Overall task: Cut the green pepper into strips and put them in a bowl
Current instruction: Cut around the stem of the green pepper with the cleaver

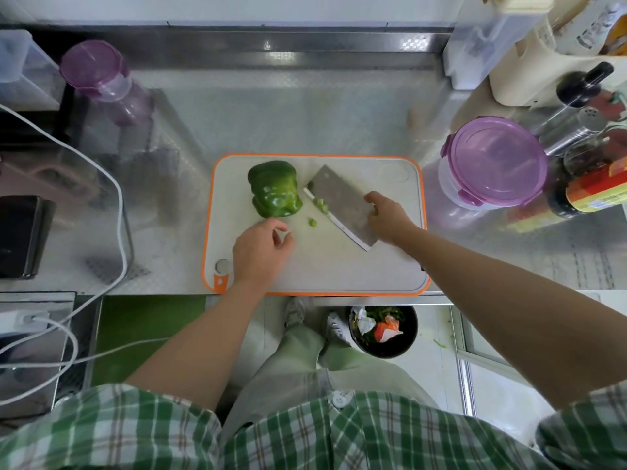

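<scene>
Cutting is barely being begun: green pepper (274,189) is lying nearly whole on the cutting board (339,266), centre frame; cleaver (342,201) is being held in the right grip (386,220), left grip (259,252) loose, empty.

We find the cleaver (342,201) handle hidden under the right hand (388,217). Green scraps (320,205) by its blade are too small to identify. Bottles (590,195) at the right edge are cropped, labels blurred.
</scene>
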A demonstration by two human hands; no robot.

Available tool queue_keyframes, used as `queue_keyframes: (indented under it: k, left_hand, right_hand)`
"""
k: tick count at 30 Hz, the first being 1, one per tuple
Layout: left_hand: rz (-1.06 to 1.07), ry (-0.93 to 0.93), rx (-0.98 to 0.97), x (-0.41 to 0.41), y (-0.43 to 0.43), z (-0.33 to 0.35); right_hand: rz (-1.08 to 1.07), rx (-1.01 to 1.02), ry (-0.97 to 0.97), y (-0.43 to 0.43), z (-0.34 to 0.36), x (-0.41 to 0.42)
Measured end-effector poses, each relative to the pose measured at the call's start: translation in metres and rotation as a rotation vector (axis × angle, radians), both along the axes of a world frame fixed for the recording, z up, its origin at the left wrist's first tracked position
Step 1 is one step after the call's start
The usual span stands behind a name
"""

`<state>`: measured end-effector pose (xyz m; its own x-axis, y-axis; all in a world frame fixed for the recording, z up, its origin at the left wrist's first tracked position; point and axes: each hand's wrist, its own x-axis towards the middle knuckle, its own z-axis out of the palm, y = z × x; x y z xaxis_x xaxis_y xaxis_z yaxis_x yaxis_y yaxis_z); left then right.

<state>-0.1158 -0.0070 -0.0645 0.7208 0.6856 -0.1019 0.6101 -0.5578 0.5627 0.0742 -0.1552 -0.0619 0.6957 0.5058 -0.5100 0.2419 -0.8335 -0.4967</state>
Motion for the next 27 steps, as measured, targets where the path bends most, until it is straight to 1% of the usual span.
queue_keyframes:
  k: [3,6,15,24,27]
  left_hand:
    - [-0.082,0.049,-0.041,0.008,-0.007,-0.004]
    - [-0.101,0.047,-0.021,0.016,-0.013,-0.008]
    - [0.004,0.117,0.037,0.038,-0.026,-0.018]
    - [0.033,0.030,0.019,0.051,-0.036,-0.019]
    - [0.030,0.032,0.007,0.053,-0.035,-0.018]
  right_hand:
    - [0.034,0.013,-0.022,-0.004,0.000,-0.006]
    - [-0.021,0.025,-0.045,-0.011,0.001,-0.007]
    - [0.029,-0.008,-0.062,-0.016,0.000,-0.020]
    - [0.104,-0.005,-0.027,-0.021,-0.002,-0.034]
    - [0.087,0.015,0.045,-0.022,-0.002,-0.036]
